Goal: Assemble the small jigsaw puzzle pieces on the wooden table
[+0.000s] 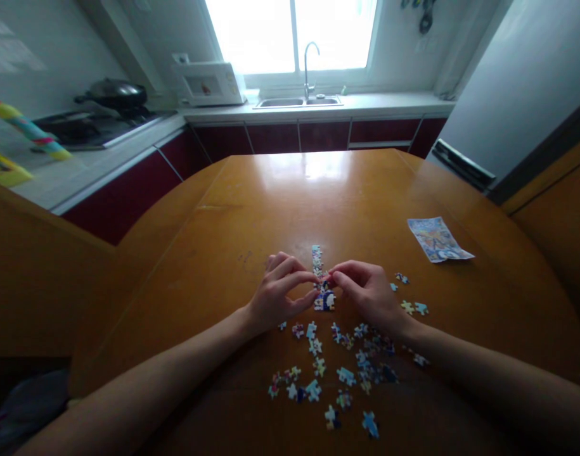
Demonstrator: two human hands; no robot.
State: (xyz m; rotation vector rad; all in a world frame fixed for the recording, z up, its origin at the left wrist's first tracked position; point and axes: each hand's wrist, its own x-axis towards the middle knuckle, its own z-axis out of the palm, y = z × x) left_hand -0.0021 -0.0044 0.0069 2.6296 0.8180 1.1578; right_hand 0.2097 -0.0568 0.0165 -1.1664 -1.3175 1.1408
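A joined strip of small jigsaw pieces (317, 258) lies on the wooden table (318, 190), running from the far side down to a wider joined patch (324, 301). My left hand (279, 291) and my right hand (366, 292) meet over that strip, fingertips pinched together on a small puzzle piece (324, 277) pressed against the joined part. Several loose puzzle pieces (337, 367) are scattered on the table between my forearms, and a few more loose pieces (412, 307) lie to the right of my right hand.
A printed picture card (437, 239) lies at the table's right. Behind the table runs a kitchen counter with a sink and tap (309, 82), a white microwave (211, 83) and a wok on a stove (113, 95). A grey fridge (513, 95) stands at right.
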